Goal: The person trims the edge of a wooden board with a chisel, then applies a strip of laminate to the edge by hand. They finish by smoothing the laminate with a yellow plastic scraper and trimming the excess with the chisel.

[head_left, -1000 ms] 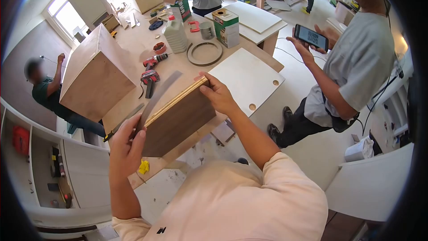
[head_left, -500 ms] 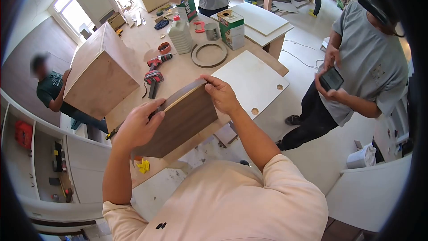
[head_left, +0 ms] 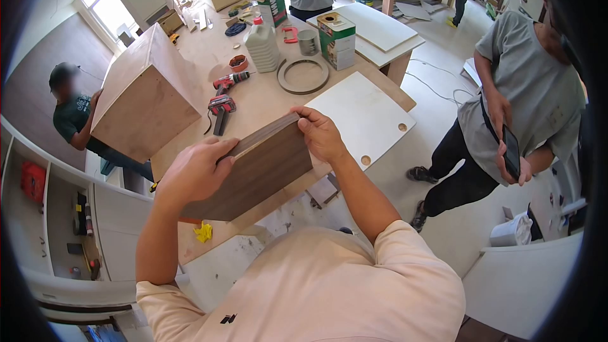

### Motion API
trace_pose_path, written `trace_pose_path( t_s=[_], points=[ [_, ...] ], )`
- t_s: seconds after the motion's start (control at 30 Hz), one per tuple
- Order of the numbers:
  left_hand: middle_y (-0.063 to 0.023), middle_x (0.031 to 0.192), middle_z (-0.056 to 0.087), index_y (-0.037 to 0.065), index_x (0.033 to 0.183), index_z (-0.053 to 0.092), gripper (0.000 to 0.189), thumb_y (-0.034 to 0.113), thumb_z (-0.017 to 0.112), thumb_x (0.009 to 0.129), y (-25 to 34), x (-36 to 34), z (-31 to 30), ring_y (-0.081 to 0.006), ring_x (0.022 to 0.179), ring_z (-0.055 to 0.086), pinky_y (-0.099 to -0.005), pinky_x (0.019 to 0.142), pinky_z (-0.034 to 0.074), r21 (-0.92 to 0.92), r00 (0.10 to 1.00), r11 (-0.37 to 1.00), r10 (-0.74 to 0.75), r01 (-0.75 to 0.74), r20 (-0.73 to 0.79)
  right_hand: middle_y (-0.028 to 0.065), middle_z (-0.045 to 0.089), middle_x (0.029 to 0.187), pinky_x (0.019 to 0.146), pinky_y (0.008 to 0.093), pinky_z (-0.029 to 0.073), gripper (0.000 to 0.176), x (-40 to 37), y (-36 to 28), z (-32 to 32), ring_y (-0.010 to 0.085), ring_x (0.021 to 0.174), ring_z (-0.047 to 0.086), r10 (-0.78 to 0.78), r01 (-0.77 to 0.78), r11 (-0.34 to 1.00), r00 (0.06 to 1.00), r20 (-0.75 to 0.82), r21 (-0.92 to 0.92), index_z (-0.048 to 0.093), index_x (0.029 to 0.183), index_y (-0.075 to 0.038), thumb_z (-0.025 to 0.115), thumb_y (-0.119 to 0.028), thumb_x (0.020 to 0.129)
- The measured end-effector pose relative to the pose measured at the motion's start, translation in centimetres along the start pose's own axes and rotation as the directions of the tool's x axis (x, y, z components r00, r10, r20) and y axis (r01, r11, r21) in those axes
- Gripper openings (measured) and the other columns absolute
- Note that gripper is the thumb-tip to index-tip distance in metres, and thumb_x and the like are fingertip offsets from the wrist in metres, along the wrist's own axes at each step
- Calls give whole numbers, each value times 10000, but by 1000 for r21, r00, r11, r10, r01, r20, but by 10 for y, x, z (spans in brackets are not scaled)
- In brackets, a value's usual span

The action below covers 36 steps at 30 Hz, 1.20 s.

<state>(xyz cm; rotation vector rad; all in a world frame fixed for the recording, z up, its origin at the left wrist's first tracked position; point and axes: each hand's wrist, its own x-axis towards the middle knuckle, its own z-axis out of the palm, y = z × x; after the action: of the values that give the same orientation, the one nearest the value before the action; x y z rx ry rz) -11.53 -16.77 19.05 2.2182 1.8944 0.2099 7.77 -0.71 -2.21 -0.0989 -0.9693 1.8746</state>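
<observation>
Between my hands is a dark wood-grain board [head_left: 259, 174], tilted on its edge with its long narrow edge upward. A thin brown edge-banding strip [head_left: 269, 128] lies along that upper edge, close against it. My left hand [head_left: 197, 171] is closed at the near left end, thumb and fingers pinching the strip and board edge. At the far right corner, my right hand [head_left: 322, 136] grips the board and strip, with the thumb on the board's face. The board's lower left part is partly hidden behind my left hand and forearm.
On the workbench are a red cordless drill [head_left: 223, 101], a coil of edge banding [head_left: 303, 76], a white jug [head_left: 258, 47], a green can [head_left: 336, 41] and a white panel [head_left: 361, 117]. A plywood box [head_left: 145, 101] stands left. One person holds a phone [head_left: 510, 152] at right; others stand around.
The strip, bowed above the board's edge with a loose end hanging at the left, now lies down along the edge. The person at right has turned and lowered the phone.
</observation>
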Motion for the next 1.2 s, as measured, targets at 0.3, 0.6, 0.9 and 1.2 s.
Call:
trace_pose_path(
  t_s=[0.3, 0.6, 0.9, 1.2],
  points=[
    [-149, 1101, 648, 97, 1240, 628, 367, 175, 576, 885, 6, 6, -4, -354, 1038, 610, -417, 906, 476, 107, 997, 993, -63, 57, 50, 96, 629, 1192, 1020, 304, 422, 298, 3, 1, 3, 160, 1119, 567, -39, 38, 999, 999, 11, 36, 555, 1249, -7, 593, -104, 970],
    [-143, 1071, 638, 101, 1234, 633, 363, 186, 578, 886, 3, 7, -1, -352, 1007, 612, -426, 876, 478, 124, 996, 991, -62, 54, 57, 123, 621, 1209, 1039, 339, 419, 305, 1, 0, -3, 189, 1149, 562, 20, -20, 1000, 1000, -23, -10, 537, 1261, 2, 576, -87, 972],
    [-146, 1050, 633, 92, 1230, 637, 360, 187, 571, 889, -3, 8, 1, -353, 996, 612, -426, 871, 477, 119, 997, 992, -37, 29, 65, 136, 598, 1246, 1045, 340, 418, 339, -1, -6, 1, 190, 1173, 548, -19, 15, 999, 996, 91, 43, 515, 1294, 6, 573, -55, 965],
    [-156, 1079, 627, 81, 1235, 625, 360, 173, 568, 891, -7, 8, 6, -357, 1010, 607, -425, 876, 474, 99, 997, 995, -33, 26, 65, 32, 607, 1123, 932, 236, 439, 266, 2, -9, 6, 102, 1036, 554, 41, -41, 999, 998, 39, -2, 563, 1218, 14, 587, -55, 962]
  ],
)
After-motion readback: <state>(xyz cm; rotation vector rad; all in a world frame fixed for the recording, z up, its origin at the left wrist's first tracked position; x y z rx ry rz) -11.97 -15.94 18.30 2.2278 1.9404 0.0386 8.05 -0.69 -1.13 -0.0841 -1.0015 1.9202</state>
